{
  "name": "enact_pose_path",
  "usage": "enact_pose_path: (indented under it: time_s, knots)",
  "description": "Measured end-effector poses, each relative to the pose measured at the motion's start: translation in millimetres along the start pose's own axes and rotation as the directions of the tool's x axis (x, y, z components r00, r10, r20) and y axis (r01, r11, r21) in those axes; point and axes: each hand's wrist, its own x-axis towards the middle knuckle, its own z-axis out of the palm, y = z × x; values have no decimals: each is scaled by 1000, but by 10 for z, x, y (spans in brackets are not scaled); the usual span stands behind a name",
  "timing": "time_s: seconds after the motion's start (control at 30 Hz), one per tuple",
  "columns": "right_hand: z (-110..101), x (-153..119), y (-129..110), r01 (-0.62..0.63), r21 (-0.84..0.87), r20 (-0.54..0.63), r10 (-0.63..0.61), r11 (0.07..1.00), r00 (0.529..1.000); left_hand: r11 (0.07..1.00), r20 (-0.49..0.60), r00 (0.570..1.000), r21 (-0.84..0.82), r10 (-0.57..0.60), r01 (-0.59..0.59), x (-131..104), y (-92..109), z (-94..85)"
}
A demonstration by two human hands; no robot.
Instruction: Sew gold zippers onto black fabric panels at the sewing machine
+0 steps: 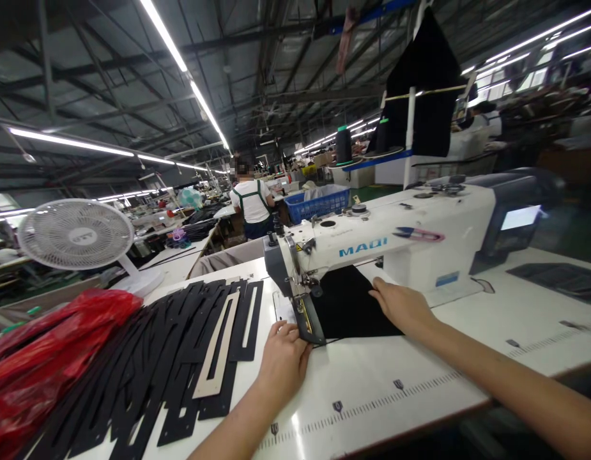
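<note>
A white sewing machine [372, 236] stands on the white table, with a black fabric panel [357, 303] lying under its arm. Below the needle area, a dark strip with a slot [310, 322] lies along the panel's left edge. My left hand [284, 354] rests at the lower end of this strip, fingers bent against its left side. My right hand [400, 305] pinches the panel's right edge near the machine's base. Pink-handled snips [420, 235] lie against the machine's body.
Left of the machine, many black slotted strips [180, 345] lie overlapping, a beige one [218, 348] on top. Beyond them are red plastic [60, 338] and a white fan [77, 233]. A person [252, 199] and a blue basket [317, 203] are behind the machine.
</note>
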Motion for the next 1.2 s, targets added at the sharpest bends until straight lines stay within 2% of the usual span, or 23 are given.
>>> enact_pose_path:
  time_s: [0.2,0.3,0.37,0.43,0.5,0.53,0.6,0.7,0.83,1.07,1.2]
  knots:
    - [131,-2,134,55,-93,16,-53,994,998,999,-15,1000,-25,-26,25,-28,42,-14]
    - [29,-12,62,80,-121,-19,-83,989,996,998,-41,998,-50,-38,35,-100,38,-21]
    - [-58,-67,-83,149,-133,-72,-159,980,985,997,-116,991,-45,-66,61,-161,3,-1]
    - [-68,-170,-297,330,-75,-152,-338,941,929,997,-219,972,-9,-82,82,-203,-57,38]
    - [43,-285,-539,573,45,-252,-546,819,799,999,-264,964,23,-37,44,-208,-121,86]
    - [134,-332,-652,658,99,-291,-610,747,737,1000,-256,967,31,11,-3,-196,-149,107]
    - [340,-383,-824,736,126,-357,-662,665,659,992,-222,967,45,122,-115,-155,-188,135]
    - [550,-368,-916,774,85,-397,-692,627,603,961,-222,937,126,269,-246,-89,-213,139]
    - [542,-308,-867,779,62,-358,-715,624,601,914,-166,911,225,377,-337,-26,-236,116]
    - [446,-175,-875,782,11,-288,-747,624,600,902,-138,907,237,399,-361,69,-371,158]
    - [360,-49,-919,773,83,-262,-735,629,626,924,-124,928,208,351,-322,127,-473,215]
